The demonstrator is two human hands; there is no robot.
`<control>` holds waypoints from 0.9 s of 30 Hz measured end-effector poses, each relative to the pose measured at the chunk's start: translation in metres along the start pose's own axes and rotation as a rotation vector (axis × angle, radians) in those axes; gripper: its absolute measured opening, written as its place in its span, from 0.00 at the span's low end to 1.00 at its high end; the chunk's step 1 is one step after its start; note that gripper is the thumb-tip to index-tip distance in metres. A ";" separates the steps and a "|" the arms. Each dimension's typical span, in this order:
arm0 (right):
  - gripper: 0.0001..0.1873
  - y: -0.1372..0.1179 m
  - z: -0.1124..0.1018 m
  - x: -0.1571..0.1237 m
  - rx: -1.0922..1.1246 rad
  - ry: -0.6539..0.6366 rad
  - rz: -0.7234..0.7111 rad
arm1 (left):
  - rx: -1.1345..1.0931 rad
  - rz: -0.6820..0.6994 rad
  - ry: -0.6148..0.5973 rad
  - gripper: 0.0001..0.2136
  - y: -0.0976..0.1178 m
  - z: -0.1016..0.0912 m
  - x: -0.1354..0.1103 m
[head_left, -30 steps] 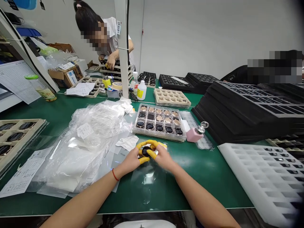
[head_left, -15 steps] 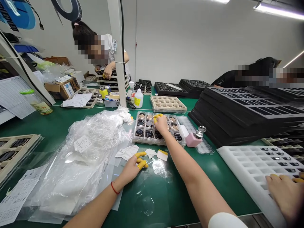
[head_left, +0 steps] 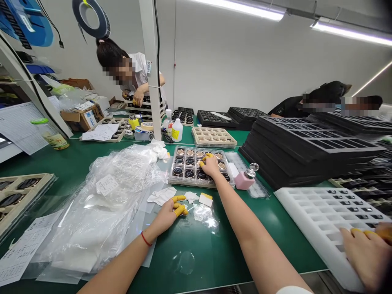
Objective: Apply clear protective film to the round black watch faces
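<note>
My right hand (head_left: 210, 165), with yellow finger cots, reaches into a clear plastic tray (head_left: 170, 181). Its fingers are bent and pinched together over the middle compartments; what they grip is hidden. Round watch-like parts fill the tray: some show dark faces (head_left: 177, 171), others gold-coloured insides (head_left: 219, 156). Low over the green table, my left hand (head_left: 168, 214) has its cotted fingers apart, with no object visible in them. Beside it lie a crumpled white wipe (head_left: 161, 196), a small white-and-yellow pad (head_left: 206, 199) and clear film pieces (head_left: 202, 213).
Plastic bags (head_left: 101, 216) cover the table's left part. A pink pump bottle (head_left: 244, 179) stands right of the tray. Black trays (head_left: 294, 151) are stacked at right. Another person's hand (head_left: 364, 249) rests on a white foam tray (head_left: 301, 216). A co-worker (head_left: 141, 73) bends over trays behind.
My right hand has shifted slightly toward me over the tray, its fingers now lower among the compartments. The view has tilted up a little. My left hand stays about where it was.
</note>
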State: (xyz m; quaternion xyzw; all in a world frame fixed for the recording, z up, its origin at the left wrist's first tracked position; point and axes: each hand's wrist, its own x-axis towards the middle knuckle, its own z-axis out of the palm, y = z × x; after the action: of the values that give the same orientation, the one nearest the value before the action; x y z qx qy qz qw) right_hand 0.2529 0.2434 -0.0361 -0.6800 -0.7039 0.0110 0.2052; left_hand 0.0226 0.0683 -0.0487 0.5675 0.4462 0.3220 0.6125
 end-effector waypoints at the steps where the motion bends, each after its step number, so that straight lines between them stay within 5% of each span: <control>1: 0.15 0.000 -0.001 -0.001 0.001 0.009 -0.003 | -0.009 0.004 -0.001 0.24 -0.002 0.000 0.001; 9: 0.16 -0.005 -0.007 -0.006 -0.001 0.074 -0.015 | -0.054 -0.017 -0.014 0.29 -0.018 -0.002 0.012; 27: 0.15 -0.010 -0.014 -0.010 0.053 0.030 -0.068 | 0.040 -0.046 0.000 0.31 -0.004 -0.003 0.010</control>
State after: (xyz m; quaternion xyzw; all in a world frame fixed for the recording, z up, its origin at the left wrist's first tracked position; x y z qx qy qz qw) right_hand 0.2476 0.2291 -0.0233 -0.6502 -0.7228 0.0122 0.2340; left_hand 0.0232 0.0782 -0.0545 0.5695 0.4654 0.2989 0.6081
